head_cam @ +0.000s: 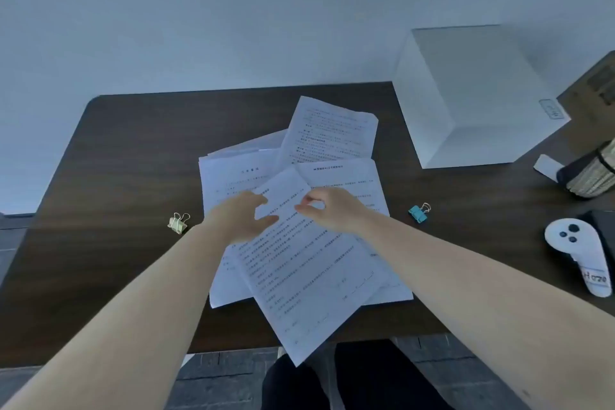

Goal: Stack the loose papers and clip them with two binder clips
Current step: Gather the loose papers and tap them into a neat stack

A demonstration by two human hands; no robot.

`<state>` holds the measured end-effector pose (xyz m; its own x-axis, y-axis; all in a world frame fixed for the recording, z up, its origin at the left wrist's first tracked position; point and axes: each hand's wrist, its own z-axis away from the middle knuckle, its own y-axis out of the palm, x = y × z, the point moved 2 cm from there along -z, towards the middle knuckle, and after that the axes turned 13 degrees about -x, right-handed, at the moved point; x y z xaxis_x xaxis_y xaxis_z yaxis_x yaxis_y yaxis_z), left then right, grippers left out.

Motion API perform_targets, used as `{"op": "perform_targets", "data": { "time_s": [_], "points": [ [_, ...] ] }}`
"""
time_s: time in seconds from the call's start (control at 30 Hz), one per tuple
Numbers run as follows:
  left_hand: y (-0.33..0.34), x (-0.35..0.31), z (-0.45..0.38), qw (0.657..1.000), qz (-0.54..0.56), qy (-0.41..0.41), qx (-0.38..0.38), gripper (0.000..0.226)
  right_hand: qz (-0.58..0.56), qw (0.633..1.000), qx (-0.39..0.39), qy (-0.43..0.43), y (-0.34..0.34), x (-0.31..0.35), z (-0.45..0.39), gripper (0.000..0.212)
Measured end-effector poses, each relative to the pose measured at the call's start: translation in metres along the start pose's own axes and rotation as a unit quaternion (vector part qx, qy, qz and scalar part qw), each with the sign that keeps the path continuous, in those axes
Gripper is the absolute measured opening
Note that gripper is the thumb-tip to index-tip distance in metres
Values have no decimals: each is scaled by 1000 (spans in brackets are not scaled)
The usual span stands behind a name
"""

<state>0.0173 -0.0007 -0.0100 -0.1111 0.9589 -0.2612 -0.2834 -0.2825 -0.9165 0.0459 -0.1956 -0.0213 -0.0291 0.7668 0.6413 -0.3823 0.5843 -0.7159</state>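
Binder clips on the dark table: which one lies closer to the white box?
The blue metal binder clip, right of the scattered papers. The pale yellow binder clip lies on their far left side, away from the white box.

White printed papers (299,263), dark brown wood-grain table (133,160), cream clip (178,223), blue clip (418,212).

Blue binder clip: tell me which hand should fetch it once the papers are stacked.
Right hand, probably. The blue binder clip lies on the table just right of the papers, beside that forearm; the left hand would have to cross the sheets.
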Motion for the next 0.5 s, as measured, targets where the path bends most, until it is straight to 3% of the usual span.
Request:
{"op": "perform_targets", "data": {
  "time_s": [0.17, 0.27, 0.4, 0.5],
  "points": [
    [20, 9, -6, 999, 1, -50, -9, 71, 65, 997, -26, 14, 8, -26, -3, 46],
    [27, 18, -8, 991, -1, -130, -18, 89, 102, 993, -58, 21, 6, -35, -4, 47],
    [31, 32, -9, 959, 73, -272, -18, 112, 145, 982, -73, 97, 1, -48, -8, 76],
    [34, 37, -9, 949, 72, -308, -20, 127, 175, 966, -55, 181, -1, -61, -14, 98]
  ]
}}
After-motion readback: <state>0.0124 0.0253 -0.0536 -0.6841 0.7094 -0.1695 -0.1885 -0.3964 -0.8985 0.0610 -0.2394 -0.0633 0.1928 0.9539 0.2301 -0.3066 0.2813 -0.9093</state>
